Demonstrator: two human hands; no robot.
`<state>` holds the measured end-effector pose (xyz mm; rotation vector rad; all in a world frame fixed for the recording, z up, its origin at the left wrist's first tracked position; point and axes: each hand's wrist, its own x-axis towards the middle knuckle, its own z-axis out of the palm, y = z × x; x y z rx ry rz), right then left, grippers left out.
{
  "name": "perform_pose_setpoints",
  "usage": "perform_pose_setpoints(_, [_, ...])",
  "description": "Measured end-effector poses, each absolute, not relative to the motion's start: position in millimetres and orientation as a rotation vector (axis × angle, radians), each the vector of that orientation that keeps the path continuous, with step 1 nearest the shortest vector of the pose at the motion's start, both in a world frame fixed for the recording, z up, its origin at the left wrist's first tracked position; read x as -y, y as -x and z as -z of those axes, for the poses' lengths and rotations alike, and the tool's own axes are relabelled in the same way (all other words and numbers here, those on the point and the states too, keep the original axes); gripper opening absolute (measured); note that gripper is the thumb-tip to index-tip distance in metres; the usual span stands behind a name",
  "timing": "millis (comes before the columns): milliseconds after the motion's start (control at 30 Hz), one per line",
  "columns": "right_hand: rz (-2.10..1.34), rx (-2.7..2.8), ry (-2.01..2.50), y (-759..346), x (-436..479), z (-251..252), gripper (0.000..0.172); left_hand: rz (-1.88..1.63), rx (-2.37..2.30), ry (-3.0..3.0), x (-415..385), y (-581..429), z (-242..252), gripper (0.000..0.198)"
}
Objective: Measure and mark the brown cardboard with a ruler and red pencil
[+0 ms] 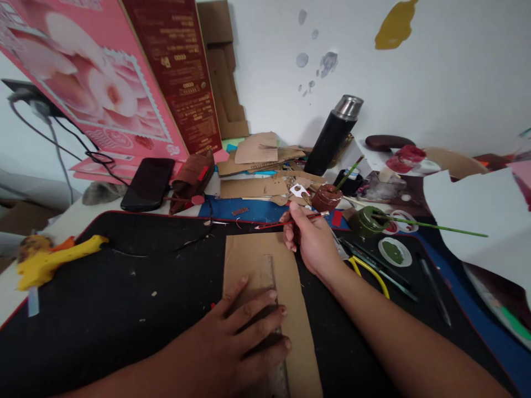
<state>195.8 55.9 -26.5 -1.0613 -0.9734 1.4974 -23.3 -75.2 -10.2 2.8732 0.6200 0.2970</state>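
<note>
A strip of brown cardboard (302, 354) lies lengthwise in front of me. On it rests a clear ruler (271, 271). My left hand (244, 334) presses flat over the ruler and cardboard, its fingers spread; the hand covers much of the ruler. Just past the cardboard's far end, my right hand (309, 240) pinches a thin red pencil (276, 224), its point turned left. The pencil is held nearly level, above the far edge of the black mat (166, 309). Whether its point touches anything, I cannot tell.
Yellow-handled scissors (373, 271) and dark pens (433, 290) lie to the right. Behind them stand a green paint jar (368, 221), a brown paint jar (327, 197) and a black thermos (332, 138). Cardboard scraps (253, 185) pile behind. Left are a phone (148, 184) and a yellow glue gun (62, 260).
</note>
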Motion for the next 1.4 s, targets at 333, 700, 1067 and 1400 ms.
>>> perform_pose_setpoints(333, [-1.497,0.978,1.056,-196,-55,26,0.048,-0.424,-0.649,-2.668,53,33,15,0.058])
perform_pose_setpoints(700, [-1.492,0.984,1.06,-194,-55,23,0.054,-0.541,-0.747,-2.766,47,37,21,0.038])
perform_pose_setpoints(1067, [-1.487,0.976,1.041,-196,-56,22,0.054,-0.478,-0.928,-2.977,56,21,24,0.041])
perform_pose_setpoints(1400, [-1.479,0.955,0.996,-200,-59,17,0.054,-0.412,-1.079,-2.936,34,8,17,0.017])
